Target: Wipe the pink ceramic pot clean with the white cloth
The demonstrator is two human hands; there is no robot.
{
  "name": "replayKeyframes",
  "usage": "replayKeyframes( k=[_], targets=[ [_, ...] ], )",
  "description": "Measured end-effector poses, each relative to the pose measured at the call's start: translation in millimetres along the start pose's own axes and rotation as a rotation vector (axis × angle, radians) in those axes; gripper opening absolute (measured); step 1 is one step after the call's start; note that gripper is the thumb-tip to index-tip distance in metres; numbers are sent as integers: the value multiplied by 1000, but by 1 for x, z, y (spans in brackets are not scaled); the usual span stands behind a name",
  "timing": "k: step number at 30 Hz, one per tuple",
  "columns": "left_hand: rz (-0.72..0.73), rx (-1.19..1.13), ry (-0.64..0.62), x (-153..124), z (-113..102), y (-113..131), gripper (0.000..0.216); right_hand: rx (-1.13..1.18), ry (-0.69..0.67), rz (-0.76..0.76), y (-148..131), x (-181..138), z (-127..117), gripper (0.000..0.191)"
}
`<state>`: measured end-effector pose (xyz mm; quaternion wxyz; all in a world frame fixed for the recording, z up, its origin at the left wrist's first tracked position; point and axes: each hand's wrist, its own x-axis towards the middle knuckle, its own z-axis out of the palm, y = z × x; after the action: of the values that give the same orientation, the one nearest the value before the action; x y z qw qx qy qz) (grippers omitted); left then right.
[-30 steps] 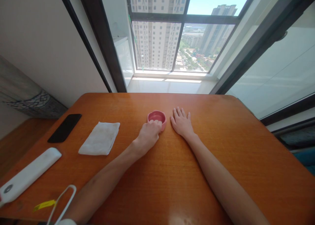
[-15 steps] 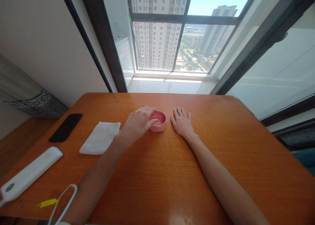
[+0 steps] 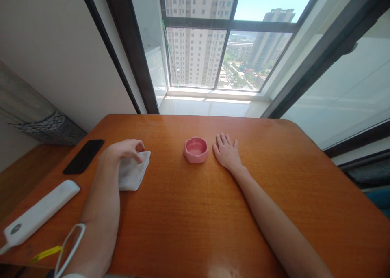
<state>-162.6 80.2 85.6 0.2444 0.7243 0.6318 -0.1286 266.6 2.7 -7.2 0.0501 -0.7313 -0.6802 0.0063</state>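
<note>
White cloth (image 3: 133, 175) lies just under my left hand (image 3: 127, 149), its left part hidden behind my forearm (image 3: 102, 201); thumb (image 3: 137, 157) and fingers (image 3: 134, 143) curve apart, whether touching it I cannot tell. Farther out, the pink bowl (image 3: 196, 151) sits just left of my right hand (image 3: 226, 152), spread flat on the table (image 3: 189, 213)

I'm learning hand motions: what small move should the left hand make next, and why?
Probably pinch the white cloth with the left hand: thumb and fingers hang apart at the cloth's far edge, contact unclear, while the pink bowl sits unheld and the right hand lies flat on the table.
</note>
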Motion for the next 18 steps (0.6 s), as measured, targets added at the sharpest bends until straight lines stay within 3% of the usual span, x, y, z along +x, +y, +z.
replayKeyframes(
  k=[6, 11, 15, 18],
  targets=[
    [79, 53, -94, -11, -1, 16, 27, 19, 2, 1, 1, 1, 1, 68],
    [278, 32, -20, -23, -9, 42, 23, 21, 13, -1, 1, 1, 2, 68],
    [409, 30, 205, -47, -14, 80, 20, 15, 6, 0, 0, 1, 1, 68],
    [662, 27, 469, -78, -13, 117, 24, 21, 2, 3, 1, 1, 1, 68]
  ],
)
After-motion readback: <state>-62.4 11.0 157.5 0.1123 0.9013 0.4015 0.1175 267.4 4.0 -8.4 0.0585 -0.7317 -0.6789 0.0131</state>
